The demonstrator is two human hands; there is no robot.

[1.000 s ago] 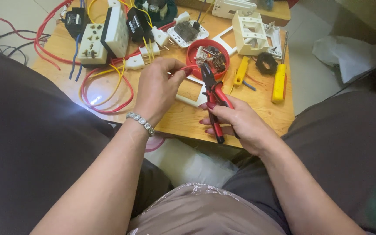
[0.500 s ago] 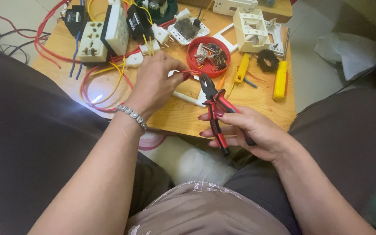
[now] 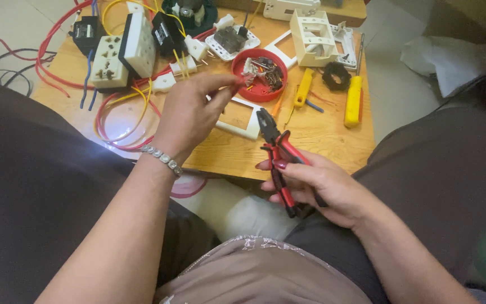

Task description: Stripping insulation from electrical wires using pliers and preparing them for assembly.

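Low wooden table (image 3: 322, 132) on a pale tiled floor, cluttered. Left hand (image 3: 189, 115) pinches a red wire (image 3: 236, 85) beside the red dish (image 3: 261, 83) mid-table; right hand (image 3: 324, 186) grips spread-handled red pliers (image 3: 277, 155) over the near edge.

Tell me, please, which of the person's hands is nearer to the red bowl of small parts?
The left hand: its fingertips reach the rim of the red bowl. The right hand holds the pliers lower down, off the table's near edge.

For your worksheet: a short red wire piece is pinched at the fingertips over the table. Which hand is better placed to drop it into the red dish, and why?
The left hand: it pinches the red wire piece beside the red dish. The right hand is lower, occupied with the pliers.
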